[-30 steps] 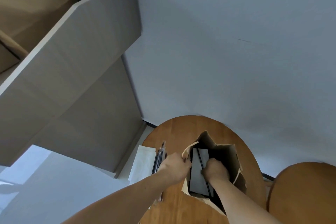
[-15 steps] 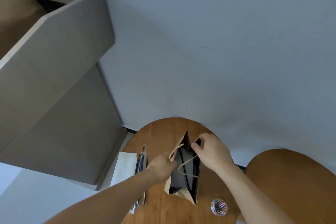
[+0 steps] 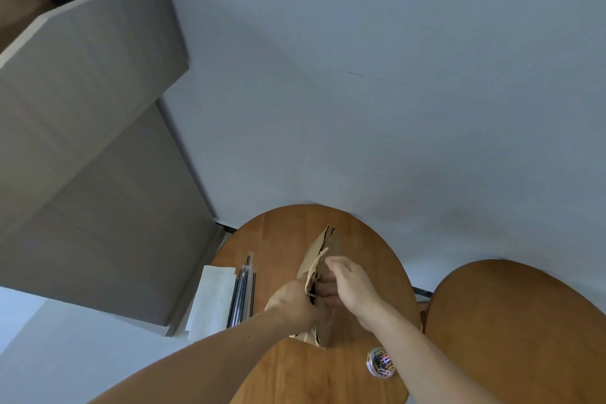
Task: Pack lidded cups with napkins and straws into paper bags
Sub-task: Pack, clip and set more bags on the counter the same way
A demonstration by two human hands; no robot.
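Although the camera tips up at the wall, the lower part of the view shows the work on a round wooden table (image 3: 282, 239). At its nine o'clock edge lies a stack of white napkins (image 3: 213, 302), partly overhanging the rim, and just beside it, toward the centre, a bundle of wrapped straws (image 3: 243, 295) lying lengthwise.

The left hand (image 3: 292, 305) comes in from seven o'clock with its fingers curled round the near top edge of the paper bag (image 3: 314, 256), which stands at the table's centre. The bag's mouth is pressed almost flat, with only a dark slit showing toward twelve o'clock. The right hand (image 3: 351, 285) reaches in from five o'clock and pinches the same top edge from the other side, thumb and fingers bent onto the paper.

A small clear tub of coloured paper clips (image 3: 380, 362) sits at five o'clock, near the right forearm. A second wooden table (image 3: 524, 321) stands apart at three o'clock.

This bag looks to be at the closing stage; what it holds cannot be seen. No cups are in view, and the spare napkins and straws suggest more bags are left to fill.
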